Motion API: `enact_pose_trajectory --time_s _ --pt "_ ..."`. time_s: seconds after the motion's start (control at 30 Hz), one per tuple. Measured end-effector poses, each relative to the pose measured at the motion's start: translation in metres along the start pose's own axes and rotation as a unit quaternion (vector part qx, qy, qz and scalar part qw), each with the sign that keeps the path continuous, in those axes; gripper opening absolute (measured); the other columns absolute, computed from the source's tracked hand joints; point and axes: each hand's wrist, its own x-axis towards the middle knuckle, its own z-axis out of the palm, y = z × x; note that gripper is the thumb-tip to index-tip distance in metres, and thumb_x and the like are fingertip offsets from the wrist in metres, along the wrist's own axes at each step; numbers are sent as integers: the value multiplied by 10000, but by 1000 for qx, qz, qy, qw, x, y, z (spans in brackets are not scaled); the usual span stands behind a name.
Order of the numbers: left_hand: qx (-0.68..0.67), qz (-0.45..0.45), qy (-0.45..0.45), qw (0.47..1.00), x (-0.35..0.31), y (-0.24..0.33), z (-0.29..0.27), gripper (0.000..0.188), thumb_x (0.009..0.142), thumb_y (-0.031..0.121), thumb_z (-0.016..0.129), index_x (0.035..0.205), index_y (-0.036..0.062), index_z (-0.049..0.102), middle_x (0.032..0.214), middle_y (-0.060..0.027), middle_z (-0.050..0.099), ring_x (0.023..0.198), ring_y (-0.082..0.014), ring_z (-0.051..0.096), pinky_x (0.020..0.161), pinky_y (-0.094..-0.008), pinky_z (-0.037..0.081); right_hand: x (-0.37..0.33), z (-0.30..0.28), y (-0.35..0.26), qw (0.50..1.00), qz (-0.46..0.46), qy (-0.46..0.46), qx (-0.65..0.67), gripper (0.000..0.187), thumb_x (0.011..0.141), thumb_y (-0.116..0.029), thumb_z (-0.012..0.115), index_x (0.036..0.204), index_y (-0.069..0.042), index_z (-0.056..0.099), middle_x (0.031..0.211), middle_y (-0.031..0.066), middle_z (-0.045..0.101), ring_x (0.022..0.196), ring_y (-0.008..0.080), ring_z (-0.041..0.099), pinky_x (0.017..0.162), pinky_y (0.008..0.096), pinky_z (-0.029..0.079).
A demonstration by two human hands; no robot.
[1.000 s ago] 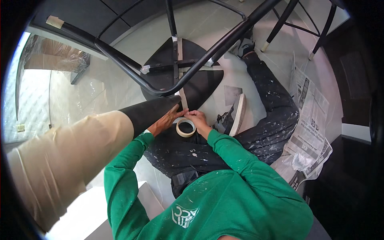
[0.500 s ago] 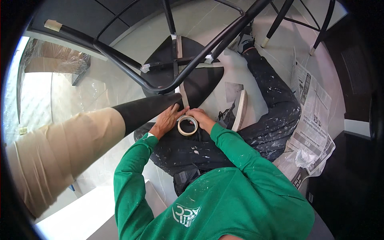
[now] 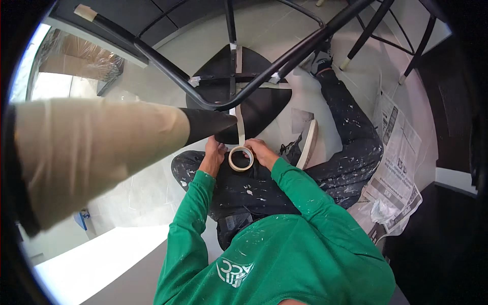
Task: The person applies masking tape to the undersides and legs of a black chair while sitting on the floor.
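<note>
Right hand [image 3: 262,151] is closed on the roll of masking tape [image 3: 240,158], fingers wrapped over its 3 o'clock side. Left hand [image 3: 214,152] sits at the roll's 9 o'clock, fingers curled in against it or just beside it; can't tell whether it actually pinches the roll or the strip (the view is too small there).

Roll: cream-coloured ring, open core facing the camera, held over the person's lap just below picture centre. A strip of tape [image 3: 239,124] runs from the roll toward 12 o'clock, taut, up along the black chair seat [image 3: 259,104].

The chair is upturned: black metal legs [image 3: 284,58] cross above the seat. Tape patches already sit on the frame at the joints, and one leg tip [image 3: 85,12] at 10 o'clock is wrapped in the same cream tape.

A chair leg [image 3: 117,142] looms from 9 o'clock, very close to the lens, mostly wrapped in cream tape with a bare black pointed end touching the seat edge.

Newspaper [image 3: 399,168] is spread on the floor at 3 o'clock, beside the paint-spattered dark trousers [image 3: 351,152]. No containers are in view.
</note>
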Motion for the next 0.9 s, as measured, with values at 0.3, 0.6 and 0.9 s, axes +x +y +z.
enact_pose_trajectory --time_s 0.3,0.6,0.9 --pt "-62 -24 -65 996 15 -22 33 864 850 803 576 1431 166 509 1380 -52 542 1253 -266 521 998 -474 498 2 -15 7 996 -88 13 -4 143 879 -96 557 920 -5 659 846 73 663 729 184 642 642 314 519" --pt "-185 -203 49 960 -13 -42 94 1342 638 834 746 1534 -11 211 1513 -208 408 1345 -384 476 1153 -519 418 -18 -62 -10 1000 5 -4 8 200 1009 -123 498 1120 -35 639 933 69 674 718 107 621 619 260 533" --pt "27 -77 -235 969 -33 -47 60 395 1050 395 542 1199 39 624 1093 -85 720 1000 -207 674 894 -395 552 -17 -47 0 998 -12 39 -54 172 1010 -201 576 1057 -60 664 999 57 699 808 193 672 723 330 552"
